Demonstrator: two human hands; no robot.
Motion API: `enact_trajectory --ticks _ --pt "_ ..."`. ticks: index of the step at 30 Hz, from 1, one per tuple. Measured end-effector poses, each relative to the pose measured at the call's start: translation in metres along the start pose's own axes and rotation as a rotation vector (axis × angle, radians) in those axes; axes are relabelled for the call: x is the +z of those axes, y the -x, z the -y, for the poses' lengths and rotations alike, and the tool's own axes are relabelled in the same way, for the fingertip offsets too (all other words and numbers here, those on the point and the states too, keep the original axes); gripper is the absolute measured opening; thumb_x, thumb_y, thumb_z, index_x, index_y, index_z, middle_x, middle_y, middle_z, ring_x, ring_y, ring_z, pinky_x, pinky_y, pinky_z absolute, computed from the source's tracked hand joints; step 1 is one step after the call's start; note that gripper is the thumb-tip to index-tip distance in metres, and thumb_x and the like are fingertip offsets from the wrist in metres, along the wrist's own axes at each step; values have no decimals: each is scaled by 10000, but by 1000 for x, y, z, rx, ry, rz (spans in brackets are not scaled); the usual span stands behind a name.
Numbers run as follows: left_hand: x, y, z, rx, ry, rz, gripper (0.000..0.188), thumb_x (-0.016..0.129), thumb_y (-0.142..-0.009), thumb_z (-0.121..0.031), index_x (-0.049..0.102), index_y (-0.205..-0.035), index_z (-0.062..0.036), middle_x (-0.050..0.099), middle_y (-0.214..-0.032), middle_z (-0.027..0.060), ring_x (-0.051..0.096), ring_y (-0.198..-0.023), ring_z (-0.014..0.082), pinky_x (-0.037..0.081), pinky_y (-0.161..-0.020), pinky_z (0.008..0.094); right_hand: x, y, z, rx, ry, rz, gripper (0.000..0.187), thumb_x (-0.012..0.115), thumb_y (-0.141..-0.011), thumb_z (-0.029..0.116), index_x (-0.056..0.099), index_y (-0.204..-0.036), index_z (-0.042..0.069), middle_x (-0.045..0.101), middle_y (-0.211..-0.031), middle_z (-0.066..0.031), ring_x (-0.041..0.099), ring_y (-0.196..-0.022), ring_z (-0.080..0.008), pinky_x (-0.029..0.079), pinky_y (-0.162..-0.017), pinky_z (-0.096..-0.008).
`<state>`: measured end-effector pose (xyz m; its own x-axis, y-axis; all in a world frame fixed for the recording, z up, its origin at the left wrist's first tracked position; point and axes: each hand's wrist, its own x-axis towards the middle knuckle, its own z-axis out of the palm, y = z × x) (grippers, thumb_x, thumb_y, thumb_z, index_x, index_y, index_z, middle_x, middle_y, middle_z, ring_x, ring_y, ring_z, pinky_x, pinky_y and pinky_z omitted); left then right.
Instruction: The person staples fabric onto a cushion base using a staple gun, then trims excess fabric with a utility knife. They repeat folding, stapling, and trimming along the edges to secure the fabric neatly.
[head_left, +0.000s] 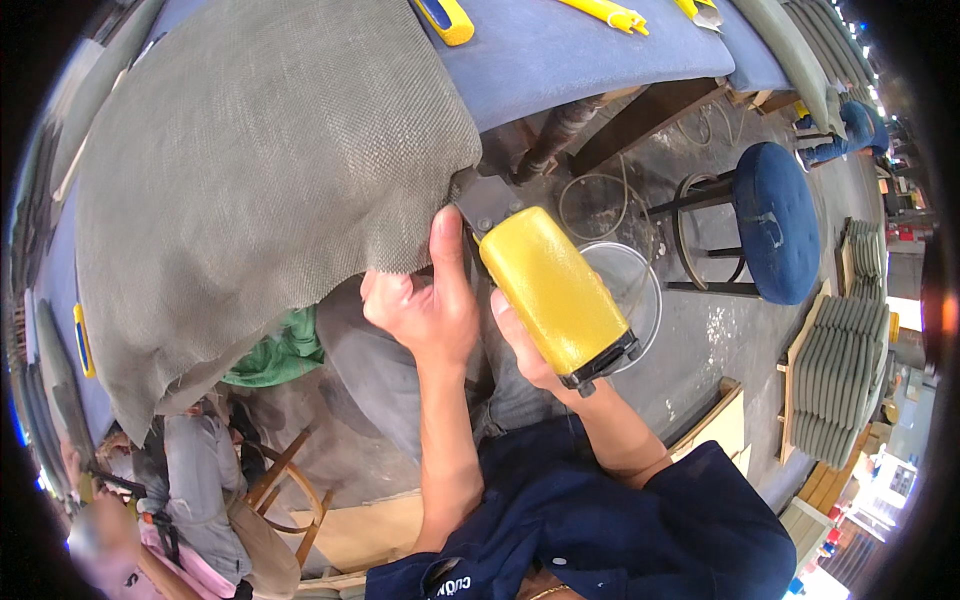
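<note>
A large sheet of coarse grey fabric (260, 170) hangs off the edge of a blue padded worktable (570, 55) and fills the upper left of the view. Its lower right edge comes down to the person's hands, in front of their dark blue shirt. Beyond it a round blue stool (775, 220) stands on the concrete floor, with stacks of grey cushions (835, 375) further right.

The left hand (420, 300) pinches the fabric edge, thumb up along the cloth, holding it taut. The right hand (525, 350) is clenched around a yellow-bodied cutting tool (555, 290), whose metal head (487, 203) meets the fabric just above the left thumb (whether a blade is already in the cloth cannot be told, as the fold hides it).

The step in hand looks like trimming the fabric edge. The next move probably calls for steady tension from the left hand, thumb kept clear, while the tool advances along the edge.
</note>
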<state>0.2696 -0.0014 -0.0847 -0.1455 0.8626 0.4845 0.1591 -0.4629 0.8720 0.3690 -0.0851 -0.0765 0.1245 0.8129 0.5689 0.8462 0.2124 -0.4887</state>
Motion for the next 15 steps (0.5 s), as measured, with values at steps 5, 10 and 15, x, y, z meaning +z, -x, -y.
enact_trajectory --ticks 5,10,15 --pt "-2 5 -4 -98 -11 -10 129 772 -931 -58 765 -1023 32 776 -895 106 706 -786 163 533 -743 294 2 5 7 186 -100 18 144 773 -823 171 755 -946 98 741 -899 -42 645 -706 -285 460 -650 -417" --pt "1 10 -9 -117 -14 16 131 756 -941 -61 760 -1011 49 778 -881 115 693 -762 148 527 -721 291 -1 4 -3 122 -223 -42 230 773 -799 184 716 -984 60 712 -906 -73 667 -698 -286 478 -595 -392" --pt "-2 -17 -16 -9 -97 54 229 723 -982 -104 725 -839 76 727 -766 57 589 -680 60 469 -604 258 14 -10 -9 191 -537 -80 440 777 -744 217 625 -1099 6 667 -970 -204 677 -784 -413 550 -665 -433"
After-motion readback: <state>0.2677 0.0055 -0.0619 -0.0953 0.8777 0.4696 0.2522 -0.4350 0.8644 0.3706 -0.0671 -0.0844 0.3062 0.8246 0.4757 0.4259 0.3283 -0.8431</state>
